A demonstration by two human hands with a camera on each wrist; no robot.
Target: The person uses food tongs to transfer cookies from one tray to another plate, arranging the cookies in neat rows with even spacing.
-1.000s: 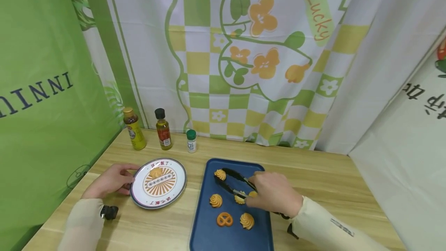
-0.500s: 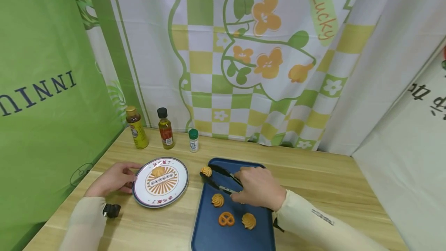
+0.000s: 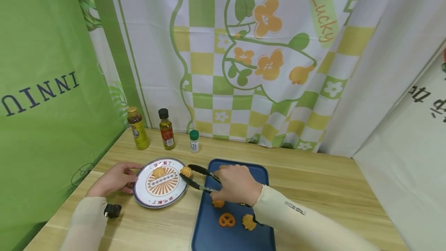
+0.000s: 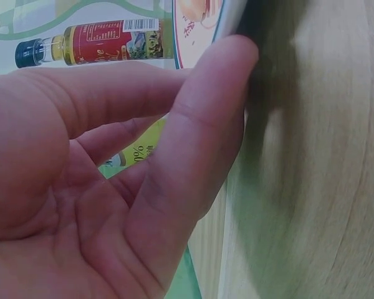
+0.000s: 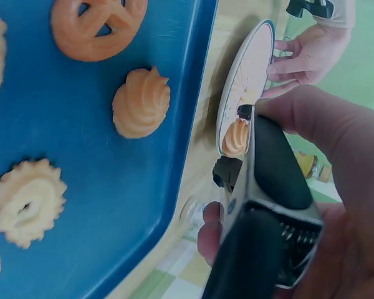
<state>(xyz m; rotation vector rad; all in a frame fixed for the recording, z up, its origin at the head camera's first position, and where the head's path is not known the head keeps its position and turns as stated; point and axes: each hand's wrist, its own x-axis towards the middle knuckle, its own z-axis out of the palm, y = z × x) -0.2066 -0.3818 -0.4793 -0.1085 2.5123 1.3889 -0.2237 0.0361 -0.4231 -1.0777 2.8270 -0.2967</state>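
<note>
over the plate's (image 3: 143,200) right rim, right hand (image 3: 237,184) squeezes tongs (image 3: 198,177) pinching a cookie (image 3: 186,171); left hand's (image 3: 113,178) fingers touch its left edge.

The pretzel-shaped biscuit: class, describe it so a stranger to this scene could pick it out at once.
Find the dark blue rectangular tray on the pale wooden table, right of the round patterned plate. Near its front edge lies the orange pretzel-shaped biscuit, left of a swirled biscuit. It alone is flat with open loops; its neighbours are ridged piped swirls.

Left hand (image 3: 113,179) flat, fingers relaxed; right hand (image 3: 237,185) curled, gripping.
</note>
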